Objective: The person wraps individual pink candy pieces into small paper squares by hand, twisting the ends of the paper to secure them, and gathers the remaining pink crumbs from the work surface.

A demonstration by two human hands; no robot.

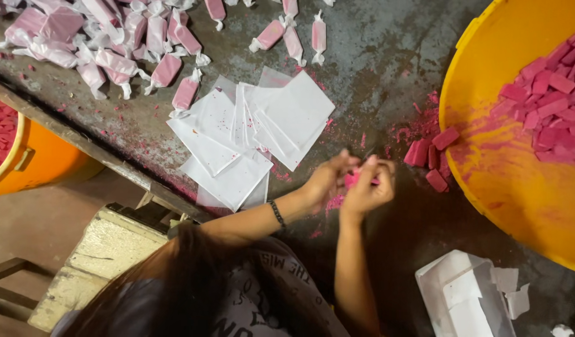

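My left hand (325, 181), with a dark band on its wrist, and my right hand (370, 189) meet over the dark worktop. Both are closed around one small pink block (352, 179), which shows between the fingers. Whether a wrapper is on the block I cannot tell. A fanned pile of white paper squares (256, 131) lies just left of my hands. A few bare pink blocks (430, 156) lie to the right, beside a big yellow tub (487, 156).
The yellow tub holds several pink blocks (552, 103). Several wrapped pink pieces (113, 43) are heaped at the top left. An orange bucket (38, 162) stands below the table's edge at left, a wooden stool (106, 249) beneath, and a white box (462, 299) at the bottom right.
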